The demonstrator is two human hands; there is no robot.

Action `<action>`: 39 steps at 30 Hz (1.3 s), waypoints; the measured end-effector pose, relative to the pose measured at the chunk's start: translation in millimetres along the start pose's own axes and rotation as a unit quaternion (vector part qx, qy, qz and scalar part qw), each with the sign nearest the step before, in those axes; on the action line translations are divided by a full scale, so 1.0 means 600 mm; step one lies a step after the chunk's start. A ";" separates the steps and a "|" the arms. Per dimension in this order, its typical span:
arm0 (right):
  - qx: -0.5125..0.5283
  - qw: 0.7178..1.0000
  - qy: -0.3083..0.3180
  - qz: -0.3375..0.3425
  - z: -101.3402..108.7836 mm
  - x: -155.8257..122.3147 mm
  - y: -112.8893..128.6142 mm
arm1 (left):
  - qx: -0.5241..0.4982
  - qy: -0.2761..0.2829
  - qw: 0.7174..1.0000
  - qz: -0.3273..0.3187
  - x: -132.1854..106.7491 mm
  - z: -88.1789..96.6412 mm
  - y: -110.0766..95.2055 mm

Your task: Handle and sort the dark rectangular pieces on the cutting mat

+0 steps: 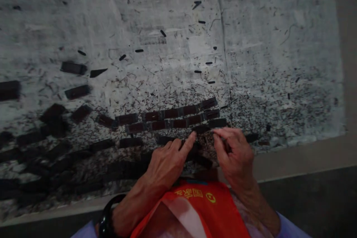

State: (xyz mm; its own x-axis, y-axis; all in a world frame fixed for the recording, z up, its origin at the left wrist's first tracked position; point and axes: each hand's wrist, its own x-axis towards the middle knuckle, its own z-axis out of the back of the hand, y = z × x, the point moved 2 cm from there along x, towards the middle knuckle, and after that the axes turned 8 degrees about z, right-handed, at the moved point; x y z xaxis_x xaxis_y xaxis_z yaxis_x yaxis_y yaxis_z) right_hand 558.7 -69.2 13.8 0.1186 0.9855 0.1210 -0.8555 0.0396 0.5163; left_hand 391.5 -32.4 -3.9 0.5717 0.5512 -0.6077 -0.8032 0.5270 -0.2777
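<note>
The right hand's grip has thumb and forefinger pressed together, anything between them too small for me to tell, just right of a flat, blackish oblong piece that the left hand, loosely spread, touches with its forefinger. Beyond that piece, dark reddish-brown rectangular blocks lie in two rows on the whitish, scrap-littered surface. A forefinger pushing too hard could, I'd judge, shove it into them, skewing the rows.

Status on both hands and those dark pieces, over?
Left hand at dark piece. Right hand pinched, contents unclear. Dark crumbs litter the sheet.
</note>
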 end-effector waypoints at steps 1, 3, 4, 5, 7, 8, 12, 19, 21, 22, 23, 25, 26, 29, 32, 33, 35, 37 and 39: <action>-0.002 1.000 0.021 0.015 -0.004 -0.005 0.003 | 0.004 0.003 1.000 0.002 0.001 0.001 0.000; -0.012 0.998 0.058 0.023 -0.013 -0.012 0.006 | 0.009 0.004 1.000 0.006 0.001 0.004 0.000; -0.020 0.997 0.069 0.023 -0.017 -0.015 0.007 | 0.010 0.003 1.000 0.007 0.002 0.005 0.000; -0.029 0.996 0.076 0.023 -0.020 -0.016 0.007 | 0.009 0.002 1.000 0.006 0.002 0.006 0.001; -0.045 0.995 0.083 0.028 -0.024 -0.017 0.006 | 0.009 0.004 1.000 0.002 0.002 0.006 0.000; -0.054 0.994 0.086 0.031 -0.025 -0.017 0.005 | 0.011 0.004 1.000 0.001 0.002 0.005 0.001; -0.084 0.991 0.100 0.034 -0.025 -0.017 0.003 | 0.013 -0.003 1.000 0.004 0.001 0.001 0.001; -0.142 0.981 0.128 0.020 -0.026 -0.016 0.007 | 0.005 -0.002 1.000 0.014 0.003 0.001 0.000; -0.133 0.983 0.124 0.011 -0.026 -0.012 0.004 | -0.001 -0.006 1.000 0.019 0.004 0.006 -0.001; -0.121 0.985 0.119 0.005 -0.025 -0.009 0.002 | -0.007 -0.009 1.000 0.021 0.003 0.009 -0.001; -0.103 0.988 0.112 -0.001 -0.024 -0.005 0.000 | -0.016 -0.012 1.000 0.020 0.002 0.012 -0.001; -0.057 0.994 0.089 -0.013 -0.019 0.000 -0.004 | -0.041 -0.023 0.999 0.018 -0.002 0.017 0.000; -0.032 0.997 0.074 -0.018 -0.016 0.001 -0.005 | -0.056 -0.031 0.998 0.015 -0.005 0.018 0.000; 0.031 0.999 0.027 -0.032 -0.008 -0.003 -0.006 | -0.096 -0.057 0.994 0.011 -0.014 0.020 0.005; 0.069 0.997 0.015 -0.036 -0.005 -0.015 -0.005 | -0.100 -0.062 0.993 0.022 -0.018 0.017 0.008; 0.071 0.997 0.017 -0.034 -0.006 -0.020 -0.004 | -0.093 -0.060 0.993 0.028 -0.019 0.015 0.009; 0.046 0.998 0.031 -0.024 -0.009 -0.027 -0.002 | -0.076 -0.054 0.995 0.040 -0.017 0.012 0.008; -0.008 0.998 0.059 -0.005 -0.015 -0.031 0.002 | -0.066 -0.050 0.995 0.049 -0.016 0.011 0.007; -0.068 0.993 0.096 0.019 -0.023 -0.031 0.008 | -0.059 -0.049 0.996 0.050 -0.015 0.010 0.005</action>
State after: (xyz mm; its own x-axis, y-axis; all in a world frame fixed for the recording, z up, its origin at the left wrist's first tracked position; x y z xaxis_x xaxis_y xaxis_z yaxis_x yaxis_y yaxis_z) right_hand 545.4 -85.1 2.5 -0.0031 0.9995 -0.0325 -0.9196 0.0099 0.3927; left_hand 385.2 -32.0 5.0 0.4964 0.6606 -0.5632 -0.8679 0.3900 -0.3075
